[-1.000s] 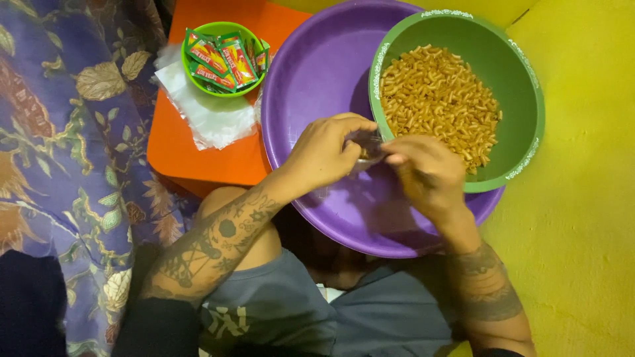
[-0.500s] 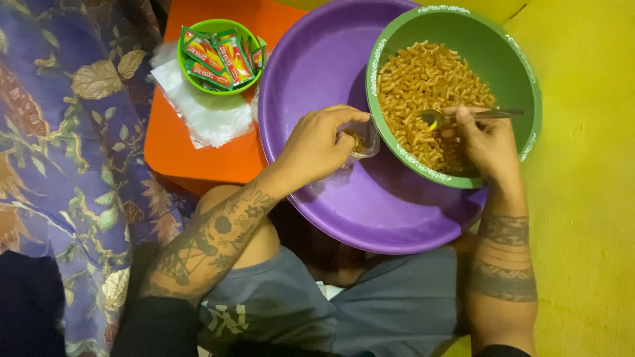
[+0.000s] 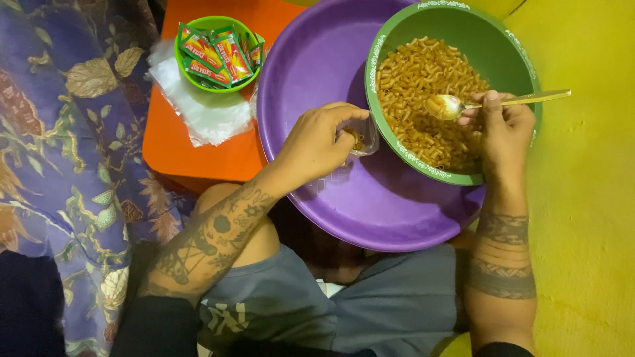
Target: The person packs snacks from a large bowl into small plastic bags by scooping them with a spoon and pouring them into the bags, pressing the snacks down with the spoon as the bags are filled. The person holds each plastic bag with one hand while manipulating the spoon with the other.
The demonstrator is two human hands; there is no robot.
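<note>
**Spoon to the right of the bag, handle pointing away from it**

Taking the green bowl [image 3: 516,73] as the anchor for everything. It sits inside the big purple basin [image 3: 370,211], up against the basin's far right side, and it's loaded with orange-brown elbow-shaped snack pieces [image 3: 423,92].

The left hand [image 3: 317,142] is just off the bowl's left rim, pinching a small clear plastic bag [image 3: 362,135] with its mouth turned toward the bowl. A few pieces look to be in it, hard to say how many.

The right hand [image 3: 506,122] is over the bowl's right half, fingers clenched on a gold spoon [image 3: 456,106]. The spoon lies roughly left-right: its bowl end is over the snack heap facing the bag, handle sticking out past the bowl's right rim. So the bag lies left and slightly toward the person from the spoon tip, near but not touching.

Off to the bowl's far left: an orange stool top [image 3: 198,158], a stack of clear bags [image 3: 198,112], and a small green bowl [image 3: 188,79] of red sachets [image 3: 215,56].
</note>
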